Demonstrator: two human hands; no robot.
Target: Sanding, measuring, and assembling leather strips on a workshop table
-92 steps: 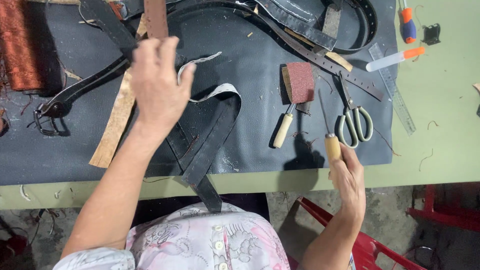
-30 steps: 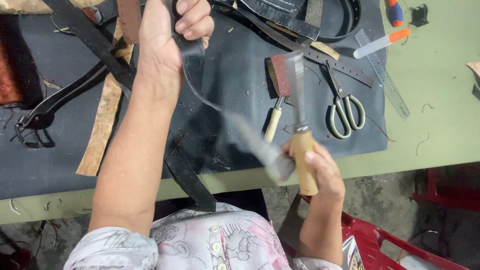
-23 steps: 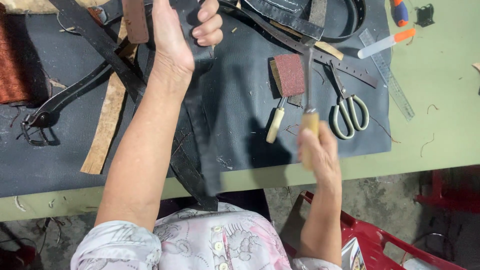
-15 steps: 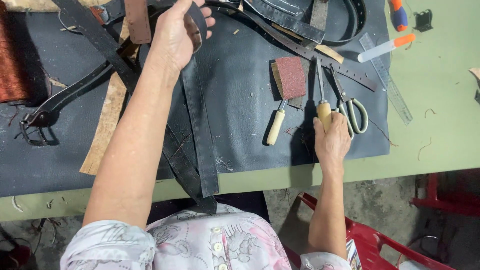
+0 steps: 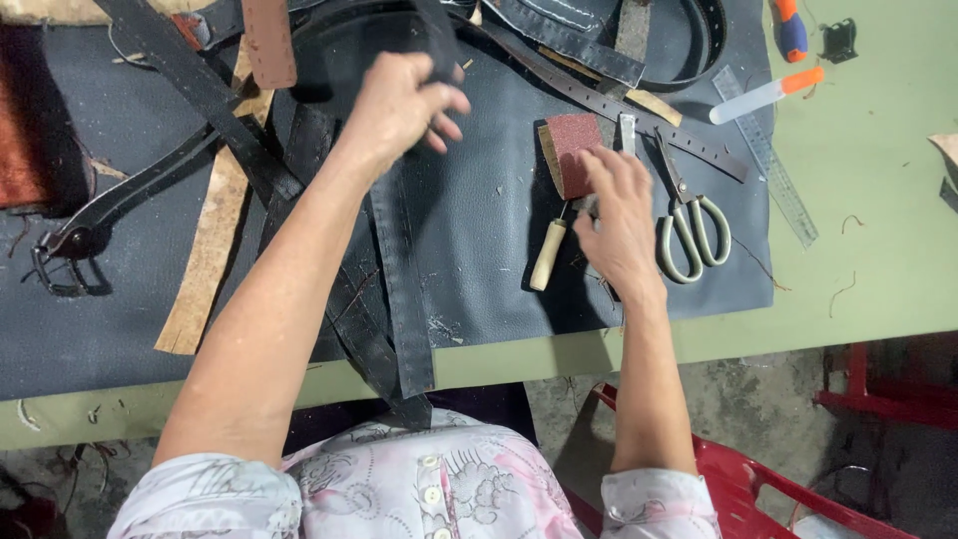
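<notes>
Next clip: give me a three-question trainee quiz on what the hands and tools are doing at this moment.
1. True or false: the left hand grips a dark leather strap that hangs over the table's near edge.
2. The right hand rests nearest to which tool? A) the scissors B) the wooden-handled sanding block C) the clear ruler
3. Fill in: the orange-capped marker lies on the ____ tabletop, off the dark mat.

Key: 1 true; 2 B; 3 green.
</notes>
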